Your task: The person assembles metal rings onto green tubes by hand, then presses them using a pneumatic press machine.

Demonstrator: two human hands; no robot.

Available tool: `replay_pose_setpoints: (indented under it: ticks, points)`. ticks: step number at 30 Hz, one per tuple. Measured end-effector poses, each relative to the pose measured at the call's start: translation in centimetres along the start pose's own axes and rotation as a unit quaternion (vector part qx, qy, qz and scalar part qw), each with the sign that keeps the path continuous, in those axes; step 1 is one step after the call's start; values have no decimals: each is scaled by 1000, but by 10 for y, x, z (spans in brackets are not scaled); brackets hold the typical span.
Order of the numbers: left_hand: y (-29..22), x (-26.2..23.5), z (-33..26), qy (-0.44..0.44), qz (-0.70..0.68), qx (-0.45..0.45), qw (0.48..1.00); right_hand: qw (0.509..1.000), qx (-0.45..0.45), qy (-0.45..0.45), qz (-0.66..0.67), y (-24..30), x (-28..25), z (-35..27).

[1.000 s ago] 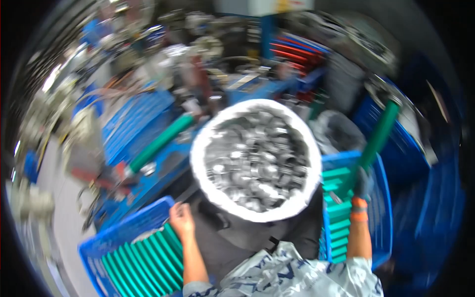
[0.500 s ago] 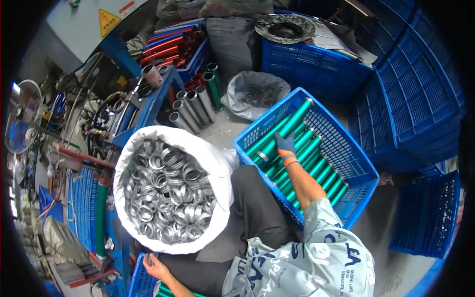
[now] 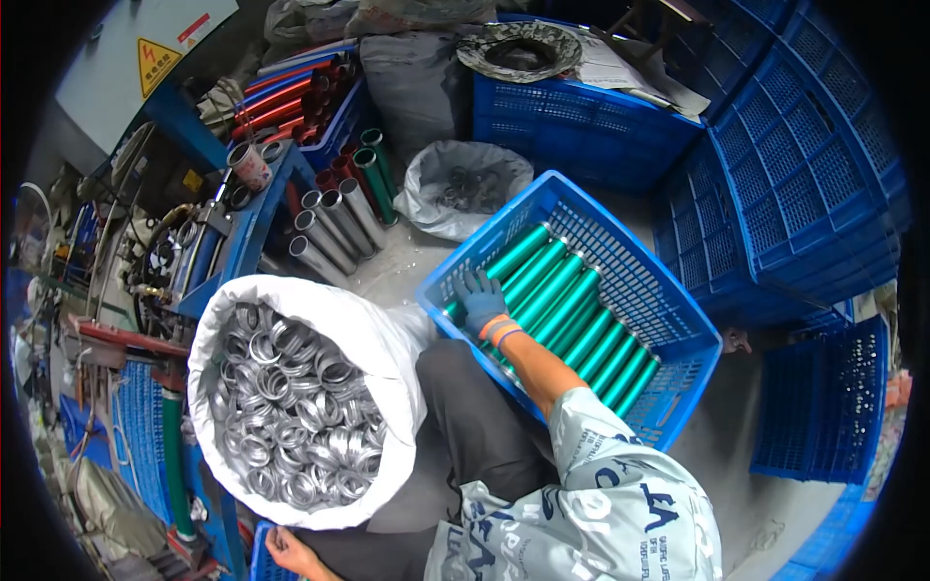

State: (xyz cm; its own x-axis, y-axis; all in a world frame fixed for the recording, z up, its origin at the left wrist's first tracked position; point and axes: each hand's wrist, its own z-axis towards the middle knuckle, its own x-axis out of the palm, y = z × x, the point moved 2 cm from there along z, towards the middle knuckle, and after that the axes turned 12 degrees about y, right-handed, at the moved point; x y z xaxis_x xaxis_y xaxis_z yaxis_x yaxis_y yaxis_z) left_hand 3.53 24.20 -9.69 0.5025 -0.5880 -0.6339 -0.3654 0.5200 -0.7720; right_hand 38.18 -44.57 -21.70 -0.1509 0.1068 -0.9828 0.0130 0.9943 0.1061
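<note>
My right hand (image 3: 480, 302), in a blue glove with an orange cuff, lies on the near ends of several green tubes (image 3: 572, 310). The tubes lie side by side in a blue plastic crate (image 3: 683, 324), and the fingers rest flat and apart on top of them. My left hand (image 3: 283, 550) is bare and low at the picture's edge, beside the corner of another blue crate (image 3: 258, 544); its grip is hidden. Between my arms, against my knees, stands a white sack (image 3: 392, 339) full of shiny metal rings (image 3: 286, 407).
A grey bag of rings (image 3: 465, 189) sits beyond the crate. Grey and green tubes (image 3: 334, 218) and red tubes (image 3: 291, 92) lean at the back left. Stacked blue crates (image 3: 804, 174) line the right side. A machine frame with a green tube (image 3: 172, 455) stands on the left.
My right hand carried a green tube down from the right, laid it in the crate and slid to the tubes' near ends. The view swung right, and my left hand dropped to the lower edge.
</note>
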Motion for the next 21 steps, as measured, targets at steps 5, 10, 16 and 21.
replay_pose_setpoints:
  ticks: [5, 10, 16, 21]
  points:
    - [-6, 12, -7, -12, -9, 13, 1000, 993, -8, 114, -30, -28, 11, -5]
    - [35, -15, 13, -53, -30, 27, 998, 988, 20, -52, 146, -18, 0, -11]
    - [-97, 38, 16, -53, 13, -13, 998, 852, -178, -259, 419, 12, -164, -45]
    - [-31, -21, 4, -190, -105, 38, 975, 795, -444, -143, 388, 219, -254, -93]
